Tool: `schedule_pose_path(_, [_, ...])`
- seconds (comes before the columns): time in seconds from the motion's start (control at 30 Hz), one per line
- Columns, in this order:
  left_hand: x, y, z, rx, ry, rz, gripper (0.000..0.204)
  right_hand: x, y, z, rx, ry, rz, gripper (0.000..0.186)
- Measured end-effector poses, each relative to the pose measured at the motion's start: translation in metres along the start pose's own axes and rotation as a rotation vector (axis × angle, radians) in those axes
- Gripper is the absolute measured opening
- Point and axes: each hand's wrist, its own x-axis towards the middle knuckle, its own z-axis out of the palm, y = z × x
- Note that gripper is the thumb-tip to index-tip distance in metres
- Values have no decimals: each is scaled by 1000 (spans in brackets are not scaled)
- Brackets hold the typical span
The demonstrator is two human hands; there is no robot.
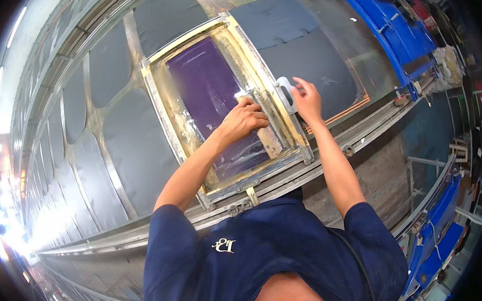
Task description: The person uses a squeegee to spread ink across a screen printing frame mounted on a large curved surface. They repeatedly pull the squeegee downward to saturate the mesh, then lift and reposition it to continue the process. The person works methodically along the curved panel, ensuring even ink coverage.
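Observation:
A screen printing frame (pixel 262 67) with pale yellow, ink-stained edges lies in front of me, around a dark purple screen (pixel 198 71). My left hand (pixel 244 119) is closed around a long, worn beige squeegee (pixel 270 142) that rests along the screen's right side. My fingers hide the squeegee's middle. At the frame's outer right edge is a white loop-shaped handle (pixel 286 95). Right beside it my right hand (pixel 307 99) has its fingers apart and slightly bent, the thumb side near the handle; any contact is hard to make out.
Several dark grey sheets (pixel 135 150) lie along the long table to the left. More dark sheets (pixel 313 65) lie right of the frame, beside orange lines. A metal rail (pixel 329 165) follows the table's near edge. Blue equipment (pixel 393 33) stands at the far right.

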Motion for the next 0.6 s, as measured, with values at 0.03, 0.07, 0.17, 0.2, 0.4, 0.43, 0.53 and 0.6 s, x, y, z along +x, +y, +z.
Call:
schedule_pose_path(0.03, [1,0,4,7,13,-6,21,-11,3,-14,-8,27,-5,33])
schedule_pose_path(0.07, [-1,0,7,5,8,-6,21,-24,7,-26,34,59,-5,28])
schedule_pose_path(0.17, [-11,2,5,16,-86,-19,24,-70,23,-67,114,71,7,23])
schedule_pose_path(0.2, [-19,3,1,42,-94,-11,24,-85,28,-79,126,92,25,22])
schedule_pose_path(0.4, [-94,24,-43,208,-344,-223,24,-179,52,-143,185,199,233,19])
schedule_pose_path(0.43, [-107,31,-50,204,-324,-300,24,-189,56,-149,155,212,211,18])
schedule_pose_path(0.53, [-130,52,-65,169,-287,-586,25,-215,65,-154,118,230,255,18])
schedule_pose_path(0.6, [-135,63,-69,94,-282,-848,28,-227,67,-153,87,193,322,19])
